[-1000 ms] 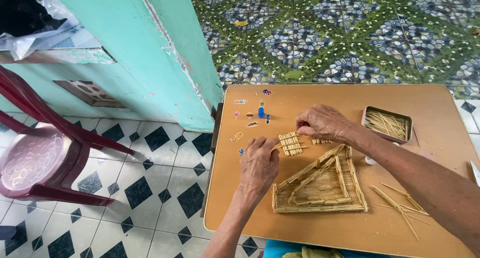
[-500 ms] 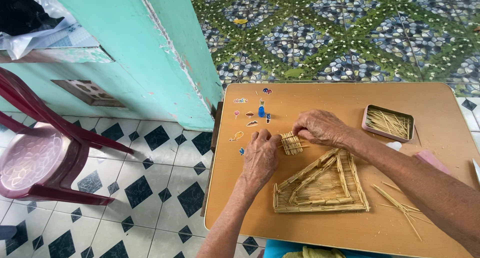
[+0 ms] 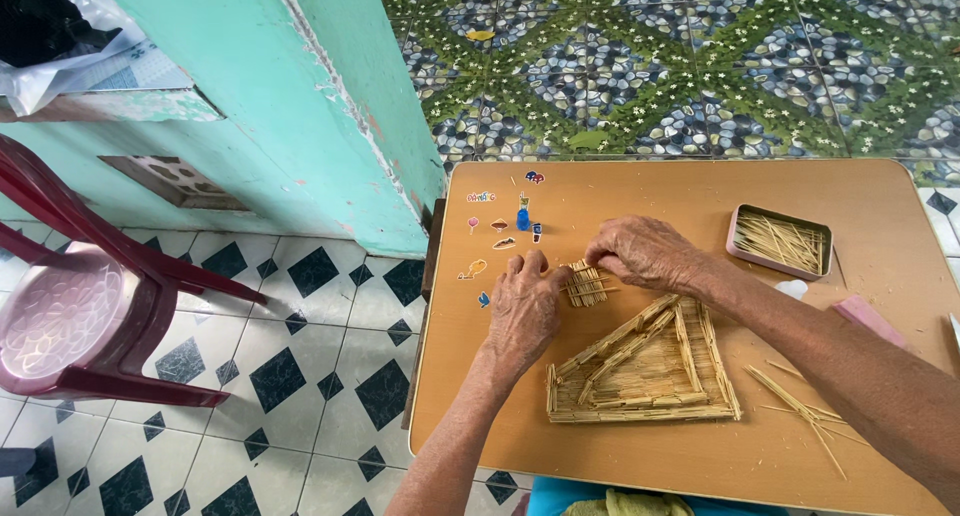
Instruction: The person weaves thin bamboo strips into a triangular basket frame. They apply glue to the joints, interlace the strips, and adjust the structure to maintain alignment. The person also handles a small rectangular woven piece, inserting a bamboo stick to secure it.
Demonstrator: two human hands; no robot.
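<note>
Pink tin [image 3: 742, 254] of sticks [image 3: 782, 242] (loose), both hands' fingers [image 3: 592, 259] on stick panel [image 3: 585, 284]

two hands [image 3: 590, 281], one tin [image 3: 779, 242], two stick panels [image 3: 645, 366], one chair [image 3: 75, 311].

We can't see the near edge of the small stick panel [image 3: 586, 283]; the left hand [image 3: 522, 311] covers it, and the right hand [image 3: 648, 253] hides its right end. Both forearms run out of the frame at the bottom and lower right. The worktop [image 3: 640, 196] is cut at the lower edge, the red chair [image 3: 80, 316] at the left. The little stickers [image 3: 480, 234] in the middle are too small for us to make out.
</note>
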